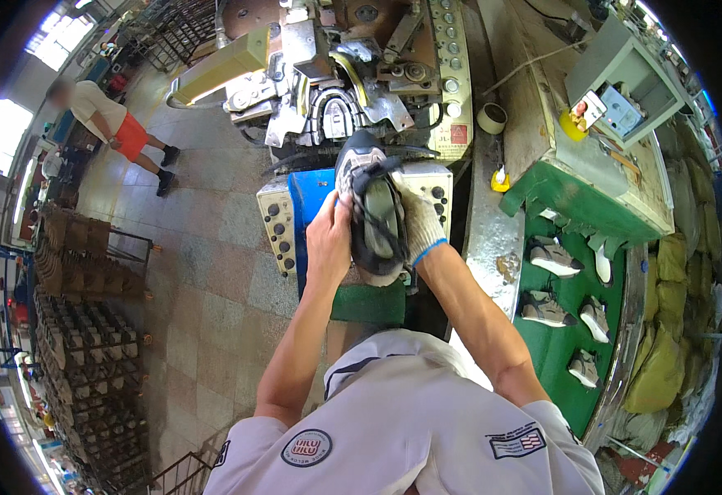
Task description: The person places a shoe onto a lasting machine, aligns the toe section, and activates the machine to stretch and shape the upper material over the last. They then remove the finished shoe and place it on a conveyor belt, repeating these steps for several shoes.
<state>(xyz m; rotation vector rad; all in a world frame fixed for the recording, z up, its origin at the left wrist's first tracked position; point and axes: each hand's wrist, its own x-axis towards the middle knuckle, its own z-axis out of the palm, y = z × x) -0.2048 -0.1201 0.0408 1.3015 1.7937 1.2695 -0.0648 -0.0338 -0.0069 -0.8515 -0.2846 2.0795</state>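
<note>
Between my two hands is a grey and black shoe upper (381, 216) with dark laces, its toe pointing away from me. Its opening faces up. My bare left hand (329, 235) grips its left side. On the right side, my right hand (423, 221), in a pale knitted glove with a blue cuff, is closed round it. The dark toe reaches the front of a metal shoe-making machine (332, 103), just below its curved clamp. I cannot tell whether the toe touches the clamp.
Several shoes (555, 257) lie on a green surface at the right, beside a bench (542, 157) bearing a grey cabinet (625, 78). Dark racks (89, 346) stand at the left. A person (117, 124) in orange shorts is at the far left. Control panels (277, 227) flank the machine's front.
</note>
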